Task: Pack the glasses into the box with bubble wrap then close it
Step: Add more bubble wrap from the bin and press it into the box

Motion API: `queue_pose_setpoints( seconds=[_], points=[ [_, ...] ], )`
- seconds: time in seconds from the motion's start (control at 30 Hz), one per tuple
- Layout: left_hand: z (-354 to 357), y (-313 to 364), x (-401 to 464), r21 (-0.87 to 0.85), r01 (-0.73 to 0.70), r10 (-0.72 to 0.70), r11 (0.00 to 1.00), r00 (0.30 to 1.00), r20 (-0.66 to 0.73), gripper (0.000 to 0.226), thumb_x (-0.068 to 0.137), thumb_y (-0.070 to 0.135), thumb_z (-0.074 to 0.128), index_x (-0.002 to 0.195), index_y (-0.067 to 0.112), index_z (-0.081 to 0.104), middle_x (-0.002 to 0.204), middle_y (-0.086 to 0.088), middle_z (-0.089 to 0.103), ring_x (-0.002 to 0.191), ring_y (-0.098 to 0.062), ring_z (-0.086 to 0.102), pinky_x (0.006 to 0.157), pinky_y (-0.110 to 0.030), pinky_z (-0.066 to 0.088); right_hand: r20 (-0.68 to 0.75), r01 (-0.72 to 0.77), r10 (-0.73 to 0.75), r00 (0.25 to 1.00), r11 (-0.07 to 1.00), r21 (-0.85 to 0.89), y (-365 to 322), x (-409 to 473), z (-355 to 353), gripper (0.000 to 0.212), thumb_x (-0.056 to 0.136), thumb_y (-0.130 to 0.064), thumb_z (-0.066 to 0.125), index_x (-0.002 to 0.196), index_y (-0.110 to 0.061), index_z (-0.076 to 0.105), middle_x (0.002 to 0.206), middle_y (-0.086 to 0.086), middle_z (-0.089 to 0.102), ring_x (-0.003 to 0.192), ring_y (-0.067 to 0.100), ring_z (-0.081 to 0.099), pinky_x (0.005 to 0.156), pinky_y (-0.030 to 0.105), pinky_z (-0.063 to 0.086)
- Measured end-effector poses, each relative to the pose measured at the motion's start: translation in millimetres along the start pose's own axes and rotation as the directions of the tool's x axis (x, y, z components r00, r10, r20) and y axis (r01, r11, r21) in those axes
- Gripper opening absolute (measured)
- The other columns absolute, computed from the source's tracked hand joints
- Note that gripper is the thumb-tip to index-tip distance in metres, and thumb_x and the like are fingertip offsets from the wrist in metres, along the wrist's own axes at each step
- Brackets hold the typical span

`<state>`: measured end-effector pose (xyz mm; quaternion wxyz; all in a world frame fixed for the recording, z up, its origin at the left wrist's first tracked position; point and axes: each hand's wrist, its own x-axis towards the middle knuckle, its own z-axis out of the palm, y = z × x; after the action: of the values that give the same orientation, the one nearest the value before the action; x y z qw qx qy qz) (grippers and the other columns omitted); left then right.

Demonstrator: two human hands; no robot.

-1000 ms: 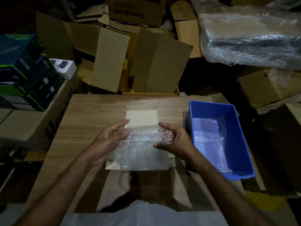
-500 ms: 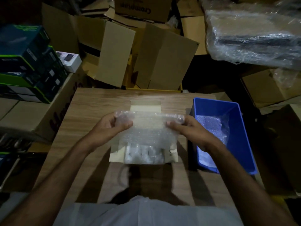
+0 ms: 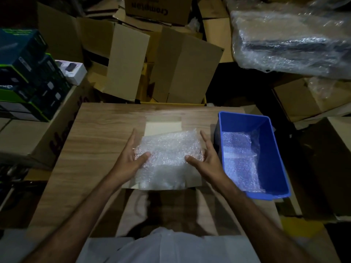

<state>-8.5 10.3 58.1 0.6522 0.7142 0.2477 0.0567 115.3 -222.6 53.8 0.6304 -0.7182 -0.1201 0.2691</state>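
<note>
A sheet of bubble wrap [image 3: 169,150] lies folded over a small cream cardboard box [image 3: 163,127] in the middle of the wooden table [image 3: 98,139]. The box's far flap shows behind the wrap and its near edge shows below it. My left hand [image 3: 131,156] holds the wrap's left side, thumb on top. My right hand [image 3: 207,158] holds the right side the same way. The glasses are hidden under the wrap.
A blue plastic bin [image 3: 269,149] with more bubble wrap [image 3: 239,160] inside stands at the table's right edge. Open cardboard cartons [image 3: 129,59] crowd behind the table. Stacked dark boxes [image 3: 28,76] sit at the left, and a plastic-wrapped bundle [image 3: 292,38] at the upper right.
The bubble wrap was lifted by its far edge and has now been laid down over the box. Both hands moved from the top edge to its sides.
</note>
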Motion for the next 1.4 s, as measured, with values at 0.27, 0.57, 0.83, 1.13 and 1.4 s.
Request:
queue_pose_setpoints(
  seconds=[0.27,0.57,0.83,1.13,1.4],
  points=[
    [-11.1,1.7,5.8,0.047,-0.015,0.008,0.999,0.989,0.151,0.075,0.066,0.007,0.089,0.136,0.019,0.062,0.134,0.015,0.062,0.129,0.005,0.053,0.109,-0.02,0.042,0.113,0.085,-0.055,0.992,0.955,-0.284,-1.2,11.2,-16.0,0.074,0.072,-0.011,0.091,0.139,-0.014,0.06,0.14,-0.006,0.06,0.132,0.004,0.054,0.115,0.035,0.043],
    [-17.8,2.9,14.1,0.579,-0.173,0.138,0.797,0.985,0.103,0.018,0.079,0.027,0.085,0.092,0.036,0.076,0.102,0.0,0.065,0.09,-0.011,0.063,0.077,-0.034,0.056,0.156,0.211,-0.151,0.976,0.825,-0.524,-10.7,17.2,-18.0,0.009,0.085,-0.02,0.08,0.093,-0.017,0.08,0.09,0.007,0.071,0.088,0.019,0.068,0.072,0.026,0.053],
    [-35.0,-11.4,6.7,0.219,-0.053,-0.014,0.974,0.955,0.295,0.038,0.082,0.054,0.071,0.099,0.02,0.071,0.098,-0.01,0.072,0.091,-0.034,0.071,0.078,-0.057,0.058,0.233,0.114,-0.057,0.971,0.965,-0.238,10.1,6.2,-20.9,0.013,0.096,-0.027,0.07,0.089,-0.02,0.062,0.08,-0.008,0.065,0.074,0.011,0.062,0.066,0.03,0.052],
    [-28.1,-36.0,11.3,0.167,-0.013,-0.027,0.986,0.972,0.235,0.029,0.099,-0.004,0.056,0.097,0.023,0.065,0.088,-0.006,0.063,0.066,-0.026,0.046,0.055,-0.028,0.042,0.19,0.086,-0.045,0.981,0.973,-0.213,37.7,11.4,-5.5,0.014,0.099,0.0,0.055,0.098,-0.011,0.064,0.087,-0.006,0.064,0.07,0.01,0.062,0.057,0.027,0.054],
    [-24.1,-32.2,15.7,0.097,0.258,-0.271,0.961,0.948,0.165,0.036,0.078,0.029,0.055,0.097,0.012,0.081,0.077,-0.008,0.073,0.065,-0.023,0.051,0.063,-0.029,0.034,0.157,-0.205,0.224,0.962,0.97,-0.129,44.3,25.8,-2.8,0.016,0.094,-0.007,0.065,0.091,-0.008,0.08,0.104,0.02,0.076,0.085,0.019,0.067,0.071,0.022,0.052]
  ],
)
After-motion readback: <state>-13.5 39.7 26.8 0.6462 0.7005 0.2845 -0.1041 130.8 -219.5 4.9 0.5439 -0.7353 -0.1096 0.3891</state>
